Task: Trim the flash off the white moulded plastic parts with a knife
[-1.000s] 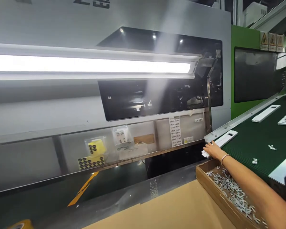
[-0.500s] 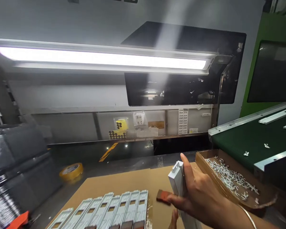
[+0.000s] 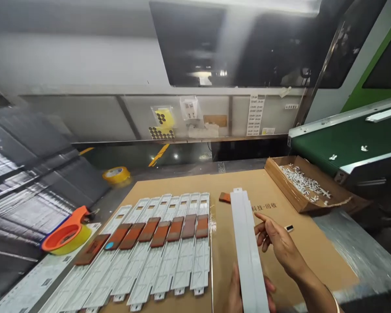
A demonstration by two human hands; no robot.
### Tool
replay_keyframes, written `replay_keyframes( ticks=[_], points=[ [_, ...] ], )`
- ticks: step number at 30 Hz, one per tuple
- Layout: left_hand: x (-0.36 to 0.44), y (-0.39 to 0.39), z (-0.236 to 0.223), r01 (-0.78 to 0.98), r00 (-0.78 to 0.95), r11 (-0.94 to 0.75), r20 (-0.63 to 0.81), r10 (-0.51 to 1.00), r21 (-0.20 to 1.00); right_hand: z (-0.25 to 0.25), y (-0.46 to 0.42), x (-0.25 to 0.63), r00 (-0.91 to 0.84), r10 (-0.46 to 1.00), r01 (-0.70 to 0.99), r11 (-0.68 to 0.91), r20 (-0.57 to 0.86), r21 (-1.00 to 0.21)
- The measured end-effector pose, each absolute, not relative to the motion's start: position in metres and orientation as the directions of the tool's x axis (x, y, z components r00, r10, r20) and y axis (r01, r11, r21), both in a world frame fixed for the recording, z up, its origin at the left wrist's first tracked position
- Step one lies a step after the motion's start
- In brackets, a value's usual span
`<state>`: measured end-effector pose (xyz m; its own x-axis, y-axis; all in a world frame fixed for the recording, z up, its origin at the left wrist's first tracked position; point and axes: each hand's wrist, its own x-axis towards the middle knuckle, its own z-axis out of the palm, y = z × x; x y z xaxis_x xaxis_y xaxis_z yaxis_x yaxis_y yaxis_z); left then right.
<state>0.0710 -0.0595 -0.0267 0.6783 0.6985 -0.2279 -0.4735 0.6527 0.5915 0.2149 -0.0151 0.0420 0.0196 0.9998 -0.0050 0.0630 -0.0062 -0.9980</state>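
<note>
Fingers of my right hand (image 3: pixel 278 243) are loosely spread, tips touching the right edge of the long white plastic strip (image 3: pixel 247 243), not gripping it. My left hand (image 3: pixel 236 293) cups the strip's near end from below, mostly hidden. I see the strip lying over the brown cardboard sheet (image 3: pixel 299 234), just right of the row of white plastic panels with brown pads (image 3: pixel 163 243). Cardboard tray of small white clips (image 3: pixel 304 182) sits far right.
</note>
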Motion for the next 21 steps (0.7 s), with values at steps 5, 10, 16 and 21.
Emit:
replay_keyframes(
  ticks=[5,10,16,21],
  points=[
    [0.064,-0.057,-0.015,-0.504,0.627,0.716,-0.366,0.688,0.484,0.011,-0.042,0.219,0.107,0.985,-0.055,-0.133,-0.139,-0.990],
    [0.057,-0.054,-0.002,-0.519,0.641,0.754,-0.400,0.655,0.402,-0.005,-0.069,0.217,0.105,0.971,-0.086,-0.208,-0.216,-0.974],
    [0.055,-0.049,0.002,-0.584,0.677,0.764,-0.356,0.644,0.272,-0.013,-0.099,0.207,0.058,0.967,-0.039,-0.247,-0.249,-0.968],
    [0.054,-0.046,-0.001,-0.597,0.700,0.775,-0.337,0.630,0.209,-0.018,-0.119,0.204,0.013,0.966,0.063,-0.257,-0.257,-0.964]
  ],
)
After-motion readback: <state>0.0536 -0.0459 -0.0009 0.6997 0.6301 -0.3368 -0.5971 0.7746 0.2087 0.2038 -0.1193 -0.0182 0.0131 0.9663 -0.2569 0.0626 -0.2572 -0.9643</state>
